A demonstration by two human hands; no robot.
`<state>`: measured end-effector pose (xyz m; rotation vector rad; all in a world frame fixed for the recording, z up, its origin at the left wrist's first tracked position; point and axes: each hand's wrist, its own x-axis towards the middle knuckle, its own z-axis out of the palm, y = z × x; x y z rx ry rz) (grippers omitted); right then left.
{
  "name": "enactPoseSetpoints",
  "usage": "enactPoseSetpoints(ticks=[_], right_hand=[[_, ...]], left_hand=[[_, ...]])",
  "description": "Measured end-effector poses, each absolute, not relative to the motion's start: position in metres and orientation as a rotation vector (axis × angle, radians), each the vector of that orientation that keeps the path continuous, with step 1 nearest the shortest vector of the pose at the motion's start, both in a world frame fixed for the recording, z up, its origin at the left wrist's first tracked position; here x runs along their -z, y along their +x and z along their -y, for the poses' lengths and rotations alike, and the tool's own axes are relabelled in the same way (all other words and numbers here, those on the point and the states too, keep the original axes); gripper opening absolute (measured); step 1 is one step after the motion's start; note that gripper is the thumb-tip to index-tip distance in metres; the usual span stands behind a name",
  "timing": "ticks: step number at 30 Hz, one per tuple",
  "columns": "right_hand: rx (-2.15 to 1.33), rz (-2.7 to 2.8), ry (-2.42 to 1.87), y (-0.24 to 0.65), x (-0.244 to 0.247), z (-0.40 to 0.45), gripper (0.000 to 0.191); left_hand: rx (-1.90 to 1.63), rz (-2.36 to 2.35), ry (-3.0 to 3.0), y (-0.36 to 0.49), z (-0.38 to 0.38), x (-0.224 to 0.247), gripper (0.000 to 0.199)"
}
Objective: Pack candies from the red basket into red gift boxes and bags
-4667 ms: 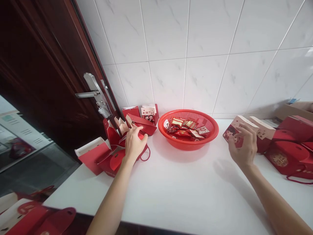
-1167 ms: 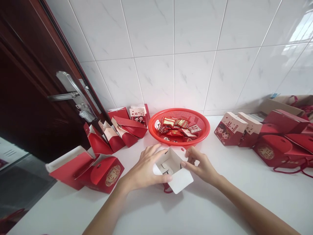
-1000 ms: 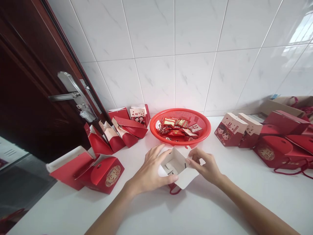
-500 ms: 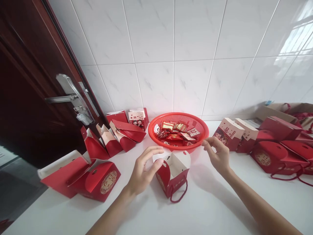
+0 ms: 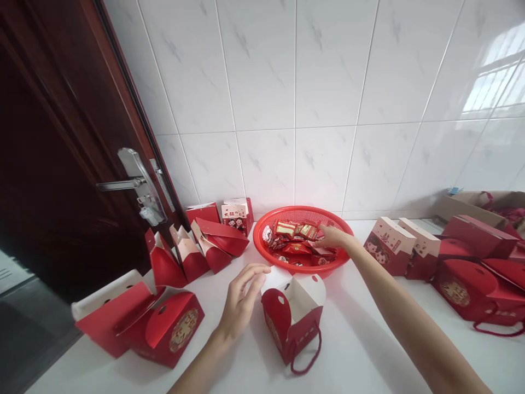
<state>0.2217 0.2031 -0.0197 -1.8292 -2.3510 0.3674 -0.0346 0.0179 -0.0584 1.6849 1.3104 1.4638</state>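
A red gift box [image 5: 302,334] with a rope handle stands with its top flaps up, showing a white, bare-looking inside. My left hand [image 5: 241,295] is at its far left corner, thumb and index finger loosely curved with a gap between them. The fingertips are at the edge of a white flap [image 5: 275,278]; whether they press on it is hard to see. My right hand [image 5: 331,237] reaches into the red plastic basket [image 5: 262,249], fingers apart over wrapped sweets [image 5: 297,248]. Its fingertips touch or nearly touch the packets, and some fingers are partly hidden.
Several red boxes with raised tops [image 5: 164,260] stand at the left, near larger red boxes [image 5: 168,328]. More boxes [image 5: 389,243] stand at the right, with a cardboard carton [image 5: 455,205] behind. Tiled wall [image 5: 266,164] backs the white table; a dark door [image 5: 53,137] is at left.
My right hand has moved from beside the basket's right rim into it, over the sweets. My left hand stays by the box, its thumb now nearer the index finger. The view has tilted up slightly.
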Motion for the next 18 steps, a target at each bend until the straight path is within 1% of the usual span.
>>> enactPoseSetpoints(ticks=[1,4,6,10,12,16,18], right_hand=[[-0.447,2.398,-1.822,0.220,0.020,-0.206,0.044],[-0.679,2.510,-1.724,0.220,0.021,-0.208,0.033],[-0.786,2.553,-1.627,0.223,0.022,-0.206,0.031],[-0.937,2.526,-1.436,0.229,0.026,-0.200,0.048],[-0.964,2.480,-1.343,0.229,0.027,-0.198,0.051],[-0.974,2.356,-1.150,0.226,0.025,-0.196,0.034],[-0.991,2.271,-1.062,0.224,0.026,-0.194,0.033]], left_hand=[[-1.456,-1.313,1.675,-0.035,-0.018,0.058,0.034],[-1.451,-1.303,1.696,-0.035,-0.016,0.058,0.034],[-1.453,-1.288,1.746,-0.033,-0.014,0.059,0.032],[-1.437,-1.269,1.842,-0.029,-0.012,0.060,0.029],[-1.438,-1.262,1.879,-0.027,-0.011,0.061,0.028],[-1.471,-1.267,1.894,-0.027,-0.012,0.062,0.027],[-1.484,-1.282,1.880,-0.028,-0.014,0.063,0.027]])
